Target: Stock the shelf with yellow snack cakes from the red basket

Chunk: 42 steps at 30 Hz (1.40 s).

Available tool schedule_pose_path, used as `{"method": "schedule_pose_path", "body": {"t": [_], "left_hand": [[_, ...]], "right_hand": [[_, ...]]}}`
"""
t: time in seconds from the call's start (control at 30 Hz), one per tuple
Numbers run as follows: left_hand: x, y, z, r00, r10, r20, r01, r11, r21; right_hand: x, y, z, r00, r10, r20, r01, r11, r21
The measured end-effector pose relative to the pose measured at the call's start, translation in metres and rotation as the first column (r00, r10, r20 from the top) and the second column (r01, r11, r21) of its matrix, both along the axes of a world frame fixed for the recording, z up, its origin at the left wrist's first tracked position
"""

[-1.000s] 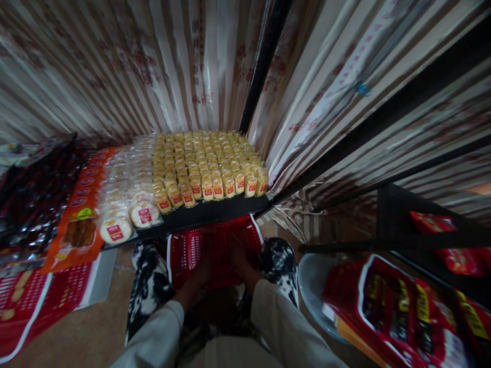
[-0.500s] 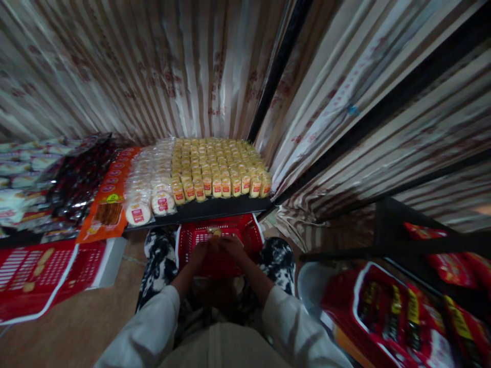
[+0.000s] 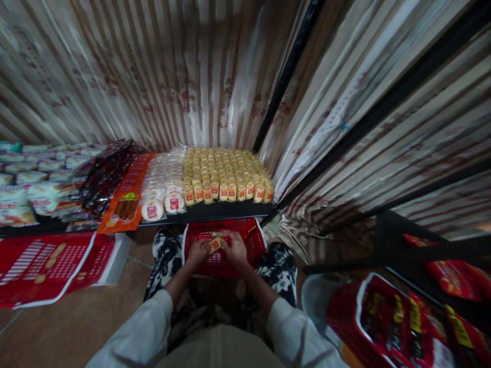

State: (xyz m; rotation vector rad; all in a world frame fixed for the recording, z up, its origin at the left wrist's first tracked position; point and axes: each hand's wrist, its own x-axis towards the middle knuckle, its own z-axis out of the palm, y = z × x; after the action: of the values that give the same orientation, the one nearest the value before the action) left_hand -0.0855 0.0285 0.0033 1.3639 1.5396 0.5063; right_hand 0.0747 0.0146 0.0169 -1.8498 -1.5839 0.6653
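A small wrapped yellow snack cake (image 3: 215,245) with a red and orange label is held between my hands, over a red plastic basket (image 3: 249,237) that stands between my knees. My left hand (image 3: 198,253) closes on its left end. My right hand (image 3: 235,247) has its fingers bent at the cake's right end; they seem to grip it too, though the fingertips are partly hidden. Another small wrapped piece (image 3: 218,234) shows just behind the cake, in the basket. On the shelf ahead, similar yellow cakes (image 3: 226,176) stand in tight rows.
Left of the cakes on the black shelf (image 3: 215,210) are round white packets (image 3: 152,208), an orange pack (image 3: 125,204), dark packets (image 3: 105,171) and white bags (image 3: 42,197). A red basket (image 3: 46,266) lies at left. Another red basket (image 3: 345,306) with red-black packets stands right. Curtains hang behind.
The view has shifted slightly left. My hands have moved a little apart and the cake between them now shows its label side more clearly.
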Motion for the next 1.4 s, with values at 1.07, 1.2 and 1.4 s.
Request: {"method": "schedule_pose_path", "body": {"t": [1.07, 1.2, 1.4], "left_hand": [[0.007, 0.089, 0.091, 0.759, 0.035, -0.65, 0.561, 0.471, 0.681], [-0.002, 0.097, 0.08, 0.688, 0.052, -0.724, 0.621, 0.474, 0.624], [-0.009, 0.099, 0.066, 0.683, 0.083, -0.726, 0.624, 0.45, 0.639]], "right_hand": [[-0.018, 0.1, 0.075, 0.916, -0.249, -0.315, 0.306, 0.941, 0.146], [-0.026, 0.109, 0.07, 0.936, -0.244, -0.254, 0.298, 0.933, 0.203], [-0.034, 0.117, 0.062, 0.941, -0.258, -0.217, 0.315, 0.903, 0.293]]}}
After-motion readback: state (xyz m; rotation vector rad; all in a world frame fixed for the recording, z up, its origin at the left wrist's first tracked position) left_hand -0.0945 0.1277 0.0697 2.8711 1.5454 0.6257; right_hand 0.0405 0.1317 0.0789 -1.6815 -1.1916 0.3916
